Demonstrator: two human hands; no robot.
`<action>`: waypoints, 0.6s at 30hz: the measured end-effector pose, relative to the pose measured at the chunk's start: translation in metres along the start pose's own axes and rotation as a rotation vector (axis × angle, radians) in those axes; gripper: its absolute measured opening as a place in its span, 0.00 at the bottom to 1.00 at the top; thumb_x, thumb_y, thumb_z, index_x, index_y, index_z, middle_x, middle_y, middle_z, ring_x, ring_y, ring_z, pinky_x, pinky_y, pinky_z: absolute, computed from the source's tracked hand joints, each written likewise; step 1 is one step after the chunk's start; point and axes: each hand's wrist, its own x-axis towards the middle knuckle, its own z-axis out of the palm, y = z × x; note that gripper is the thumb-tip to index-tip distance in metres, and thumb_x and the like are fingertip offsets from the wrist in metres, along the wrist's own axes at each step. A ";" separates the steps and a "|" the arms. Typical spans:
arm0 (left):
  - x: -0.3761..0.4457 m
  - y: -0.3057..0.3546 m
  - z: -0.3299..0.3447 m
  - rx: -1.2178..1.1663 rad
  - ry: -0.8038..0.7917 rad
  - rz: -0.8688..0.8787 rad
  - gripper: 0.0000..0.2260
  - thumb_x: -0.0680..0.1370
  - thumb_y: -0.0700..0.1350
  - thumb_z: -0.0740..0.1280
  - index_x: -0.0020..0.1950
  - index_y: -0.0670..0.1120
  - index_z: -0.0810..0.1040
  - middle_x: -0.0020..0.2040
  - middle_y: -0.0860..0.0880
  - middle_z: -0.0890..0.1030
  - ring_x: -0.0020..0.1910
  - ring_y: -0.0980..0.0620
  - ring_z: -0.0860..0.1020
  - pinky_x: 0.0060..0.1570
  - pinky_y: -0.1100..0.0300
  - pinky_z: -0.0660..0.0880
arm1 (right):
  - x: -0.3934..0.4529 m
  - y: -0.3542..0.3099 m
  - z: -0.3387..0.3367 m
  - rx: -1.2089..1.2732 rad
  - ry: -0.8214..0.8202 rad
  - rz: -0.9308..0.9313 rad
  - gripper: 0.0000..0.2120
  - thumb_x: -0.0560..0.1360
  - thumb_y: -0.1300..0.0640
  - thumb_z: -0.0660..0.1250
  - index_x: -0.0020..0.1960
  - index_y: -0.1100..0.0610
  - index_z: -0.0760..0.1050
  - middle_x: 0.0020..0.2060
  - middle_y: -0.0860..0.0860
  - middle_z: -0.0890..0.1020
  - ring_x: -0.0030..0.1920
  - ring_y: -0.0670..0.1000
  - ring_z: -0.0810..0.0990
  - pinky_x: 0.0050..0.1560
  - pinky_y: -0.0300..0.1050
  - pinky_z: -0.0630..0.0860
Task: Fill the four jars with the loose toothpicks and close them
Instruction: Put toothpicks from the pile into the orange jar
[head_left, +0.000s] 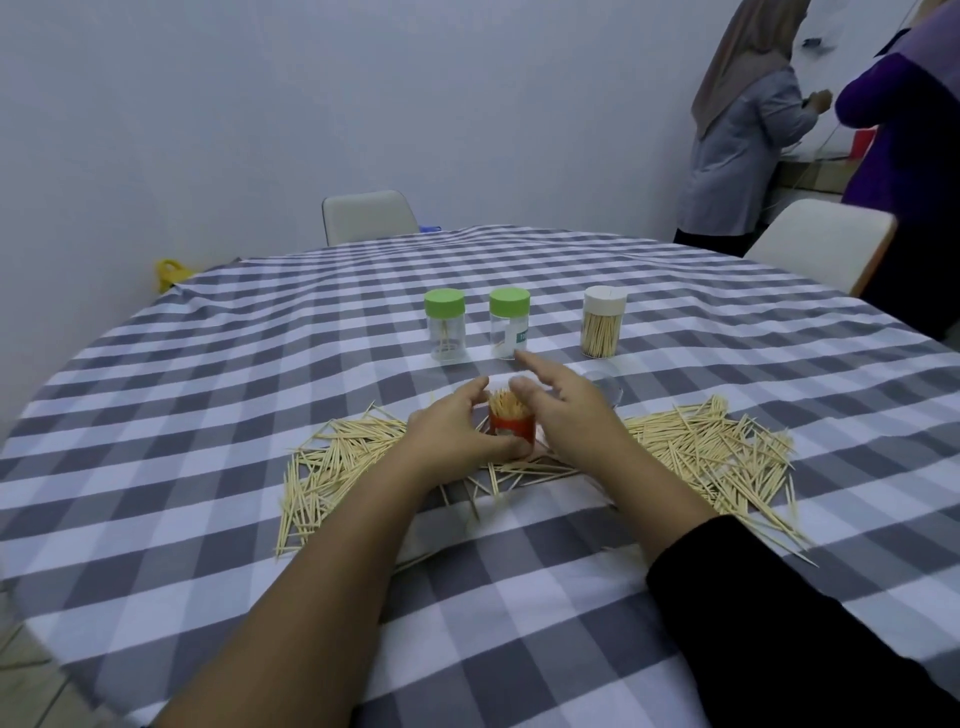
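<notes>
Your left hand (457, 431) wraps its grip around the red jar (511, 427), fingers curled behind it and thumb pressed low on its near side. The jar stands upright on the tabletop (208, 395), open at the top and packed with toothpicks (506, 404) whose tips stick out above the rim. Your right hand (566, 410) hovers just beside the jar on its right, fingers loosely spread and relaxed, holding nothing; the index finger stretches forward toward the far jars, and the thumb sits close to the toothpick tips, though you cannot tell from here whether it touches them.

Loose toothpicks lie on both sides of your hands: one pile on the left (332, 462) and a wider pile on the right (717, 447), with a few stray sticks between them under your wrists. Just beyond your right hand lies a clear lid (608, 389), partly hidden by it.

Farther back three jars stand in a row. The left green-lidded jar (445, 325) holds only a few toothpicks, the middle green-lidded jar (509, 323) looks nearly empty, and the white-lidded jar (602, 322) on the right is full; all three are capped.

The checked tablecloth (519, 597) covers the round tabletop. Two white chairs (369, 215) stand at the far edge, and two people (748, 140) stand at the far right.
</notes>
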 end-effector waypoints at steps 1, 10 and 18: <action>-0.001 -0.001 -0.003 0.033 -0.003 -0.003 0.45 0.64 0.63 0.72 0.76 0.53 0.58 0.73 0.54 0.68 0.71 0.51 0.66 0.69 0.47 0.63 | 0.000 -0.003 -0.007 -0.053 0.001 0.044 0.19 0.80 0.53 0.59 0.71 0.50 0.68 0.69 0.50 0.71 0.67 0.51 0.70 0.67 0.50 0.68; -0.024 -0.004 -0.021 0.342 0.054 -0.005 0.15 0.73 0.61 0.67 0.56 0.56 0.80 0.61 0.53 0.78 0.60 0.51 0.74 0.66 0.43 0.65 | -0.030 -0.015 -0.053 -0.867 -0.469 0.248 0.18 0.77 0.61 0.61 0.65 0.52 0.75 0.62 0.52 0.77 0.59 0.54 0.75 0.56 0.42 0.71; -0.041 0.006 -0.006 0.536 -0.145 0.003 0.42 0.67 0.70 0.66 0.76 0.53 0.59 0.74 0.51 0.65 0.73 0.47 0.63 0.71 0.50 0.57 | -0.045 -0.011 -0.067 -1.115 -0.568 0.344 0.29 0.69 0.49 0.73 0.67 0.58 0.71 0.62 0.54 0.76 0.60 0.56 0.75 0.55 0.46 0.73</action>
